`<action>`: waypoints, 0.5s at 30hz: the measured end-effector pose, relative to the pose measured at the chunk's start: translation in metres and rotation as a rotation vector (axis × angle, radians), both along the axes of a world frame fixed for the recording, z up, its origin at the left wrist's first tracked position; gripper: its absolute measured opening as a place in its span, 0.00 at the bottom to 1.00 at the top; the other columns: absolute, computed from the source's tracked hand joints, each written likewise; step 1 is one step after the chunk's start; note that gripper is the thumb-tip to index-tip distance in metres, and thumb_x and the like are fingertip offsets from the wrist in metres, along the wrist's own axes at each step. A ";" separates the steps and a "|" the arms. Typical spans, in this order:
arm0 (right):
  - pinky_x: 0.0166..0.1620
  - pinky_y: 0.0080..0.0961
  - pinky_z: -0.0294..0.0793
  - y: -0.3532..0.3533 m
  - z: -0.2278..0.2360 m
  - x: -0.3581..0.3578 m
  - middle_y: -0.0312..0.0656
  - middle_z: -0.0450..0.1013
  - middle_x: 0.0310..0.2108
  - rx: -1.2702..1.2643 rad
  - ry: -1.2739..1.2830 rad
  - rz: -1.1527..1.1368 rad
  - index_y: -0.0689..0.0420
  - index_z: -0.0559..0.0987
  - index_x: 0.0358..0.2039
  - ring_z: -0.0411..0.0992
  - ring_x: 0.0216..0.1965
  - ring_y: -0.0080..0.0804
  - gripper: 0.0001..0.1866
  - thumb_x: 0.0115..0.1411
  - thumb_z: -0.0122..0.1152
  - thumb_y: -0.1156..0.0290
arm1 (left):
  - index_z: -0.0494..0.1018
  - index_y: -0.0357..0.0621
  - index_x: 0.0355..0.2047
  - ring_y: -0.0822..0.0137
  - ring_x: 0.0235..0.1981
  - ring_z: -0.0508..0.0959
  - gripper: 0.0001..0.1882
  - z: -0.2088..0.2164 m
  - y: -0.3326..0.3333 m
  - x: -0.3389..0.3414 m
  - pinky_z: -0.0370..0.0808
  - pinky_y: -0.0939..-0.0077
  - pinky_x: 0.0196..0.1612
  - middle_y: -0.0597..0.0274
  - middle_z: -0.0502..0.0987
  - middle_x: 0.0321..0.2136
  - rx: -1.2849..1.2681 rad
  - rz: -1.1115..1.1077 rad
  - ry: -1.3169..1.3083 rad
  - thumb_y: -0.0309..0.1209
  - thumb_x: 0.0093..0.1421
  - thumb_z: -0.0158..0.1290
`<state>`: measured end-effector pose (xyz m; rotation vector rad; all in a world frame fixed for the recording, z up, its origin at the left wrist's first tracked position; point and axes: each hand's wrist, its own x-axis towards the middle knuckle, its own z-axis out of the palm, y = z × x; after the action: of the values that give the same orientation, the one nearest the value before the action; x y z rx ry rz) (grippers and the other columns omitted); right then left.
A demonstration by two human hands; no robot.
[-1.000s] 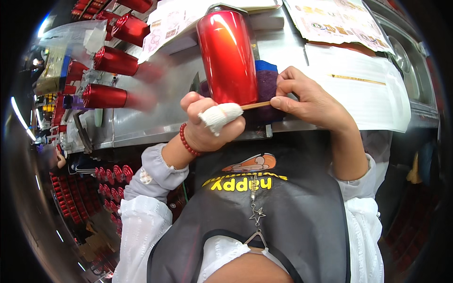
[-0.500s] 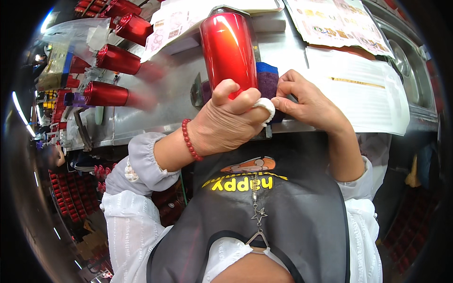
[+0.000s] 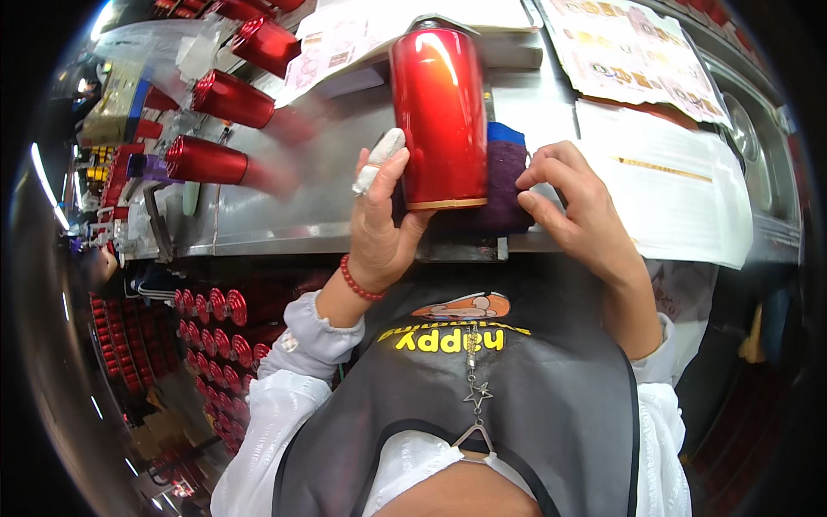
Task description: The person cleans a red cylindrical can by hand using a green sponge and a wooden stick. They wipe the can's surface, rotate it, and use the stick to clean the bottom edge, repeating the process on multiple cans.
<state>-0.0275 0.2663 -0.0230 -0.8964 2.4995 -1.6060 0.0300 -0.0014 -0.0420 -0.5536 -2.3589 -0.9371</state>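
Upside-down yellow lettering (image 3: 482, 339) marks your dark apron (image 3: 551, 405). The red cylinder (image 3: 441, 121) lies above the worktop (image 3: 301, 207), long axis running away, gold-rimmed end facing you. Your left hand (image 3: 383, 228) is half open beside it, contact unclear; your right hand (image 3: 577, 207) curls loosely, apparently empty, by purple cloth (image 3: 508, 185).

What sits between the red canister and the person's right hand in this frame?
In the head view, a blue-edged purple cloth shows between the red canister and the right hand.
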 end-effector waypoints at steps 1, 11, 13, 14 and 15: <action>0.49 0.36 0.73 -0.002 -0.001 0.003 0.47 0.70 0.42 -0.037 0.044 -0.014 0.62 0.80 0.39 0.72 0.46 0.44 0.09 0.57 0.67 0.78 | 0.61 0.37 0.66 0.46 0.67 0.66 0.34 -0.004 -0.004 0.004 0.55 0.49 0.71 0.44 0.69 0.63 0.054 -0.027 -0.062 0.36 0.65 0.62; 0.56 0.43 0.75 -0.029 -0.007 0.033 0.46 0.70 0.47 0.002 0.479 -0.016 0.54 0.83 0.52 0.72 0.52 0.47 0.29 0.46 0.68 0.85 | 0.55 0.32 0.69 0.55 0.70 0.59 0.39 0.006 0.005 -0.011 0.53 0.61 0.72 0.46 0.60 0.68 0.507 -0.153 -0.345 0.38 0.66 0.59; 0.57 0.43 0.75 -0.029 -0.009 0.033 0.45 0.70 0.48 0.031 0.509 -0.003 0.52 0.83 0.53 0.72 0.53 0.48 0.29 0.47 0.69 0.84 | 0.55 0.32 0.69 0.54 0.70 0.60 0.39 0.005 0.005 -0.012 0.54 0.61 0.72 0.46 0.60 0.68 0.494 -0.153 -0.345 0.36 0.65 0.60; 0.57 0.43 0.75 -0.029 -0.009 0.032 0.45 0.70 0.48 0.041 0.514 -0.003 0.52 0.83 0.53 0.72 0.53 0.48 0.29 0.47 0.69 0.83 | 0.55 0.32 0.69 0.54 0.69 0.60 0.40 0.007 0.005 -0.012 0.54 0.61 0.72 0.46 0.60 0.68 0.485 -0.147 -0.354 0.36 0.64 0.61; 0.57 0.43 0.75 -0.029 -0.009 0.032 0.45 0.70 0.48 0.050 0.518 -0.003 0.51 0.83 0.53 0.72 0.53 0.48 0.29 0.47 0.69 0.83 | 0.55 0.32 0.69 0.53 0.69 0.60 0.40 0.009 0.006 -0.012 0.54 0.61 0.72 0.46 0.60 0.68 0.476 -0.141 -0.364 0.36 0.64 0.61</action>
<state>0.0045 0.2372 -0.0319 -1.4616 2.8387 -1.4476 0.0176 0.0045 -0.0330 -0.3825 -2.2919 -1.7252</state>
